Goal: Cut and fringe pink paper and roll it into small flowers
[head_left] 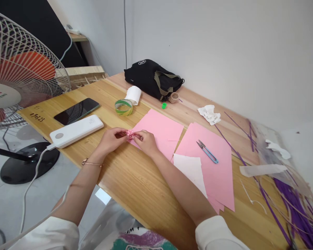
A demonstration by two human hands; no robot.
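Between my two hands is a small pink paper flower (pixel 130 134) with a frilly, fringed top. The fingertips of my left hand (pixel 113 139) pinch it from the left. From the right, the thumb and fingers of my right hand (pixel 145 140) close on its other side. Both hands are over the near left edge of a pink paper sheet (pixel 161 130) on the table. To the right, a pair of blue-handled thread snips (pixel 208 152) lies on a stack of pink paper (pixel 221 180). A torn white sheet (pixel 190 170) partly covers that stack.
A white power bank (pixel 77 130), a phone (pixel 77 111) and a roll of tape (pixel 123 107) lie left on the wooden table. Behind are a black bag (pixel 148 78), a green cap (pixel 164 105) and crumpled tissue (pixel 209 114). Purple strips (pixel 297 211) are at right; a fan (pixel 21 69) stands left.
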